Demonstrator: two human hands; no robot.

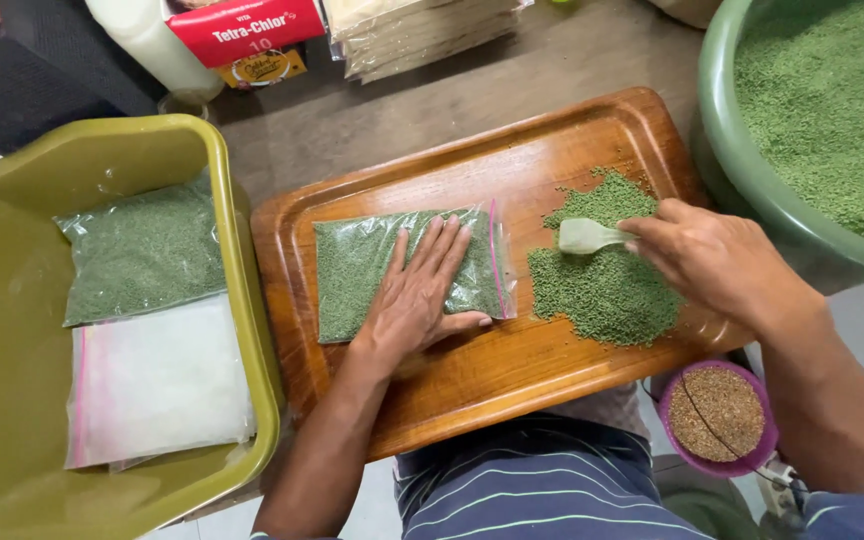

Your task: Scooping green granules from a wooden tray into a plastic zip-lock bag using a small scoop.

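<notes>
Currently the left hand (414, 296) lies spread flat on a filled zip bag (352, 268) on the wooden tray (472, 385). The right hand (714, 262) pinches a pale scoop (586, 236) over the loose green pellets (604, 290) at right. Risk: an unsealed zip may spill pellets under pressure; a careless scoop stroke may push pellets off the tray edge.

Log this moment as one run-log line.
left hand: flat on filled zip bag | right hand: holds pale scoop over green granule pile | surface: wooden tray
</notes>
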